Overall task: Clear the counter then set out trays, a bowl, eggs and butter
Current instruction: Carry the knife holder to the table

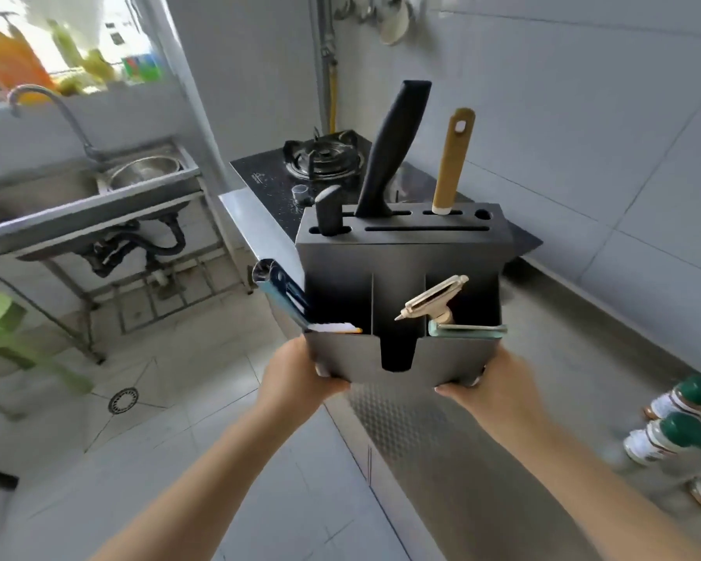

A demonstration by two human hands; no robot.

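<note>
Head camera view, looking forward and down: a person holds a grey knife and utensil holder [401, 277] out in front of them with both hands, raised in the air above the steel counter [563, 398] and clear of it. The left hand [296, 378] grips the holder's lower left corner, fingers curled under its base and thumb on the front face. The right hand [486, 382] grips the lower right corner the same way, fingertips wrapped under the front edge. Both hands clasp the holder firmly and carry nothing else. The holder stands upright, its long side running left to right between the hands, so it sits directly above and just beyond both grips, each hand about equally near. In the slotted top at the holder's far side stand a large black-handled knife [393, 151], a short black handle [328, 210] left of it, and a tan-handled tool [452, 159] right of it. The open front pockets hold a cream peeler [432, 299] on the right and a blue-edged tool [280, 289] leaning out at the left. Beyond the holder is a black gas hob [320, 159]; far left of the holder, a steel sink [77, 196]. Right of the holder, near the wall, green-capped jars [672, 423] lie on the counter. Judging from this, the holder is being cleared away, and keeping it level matters because the knives sit loose.
</note>
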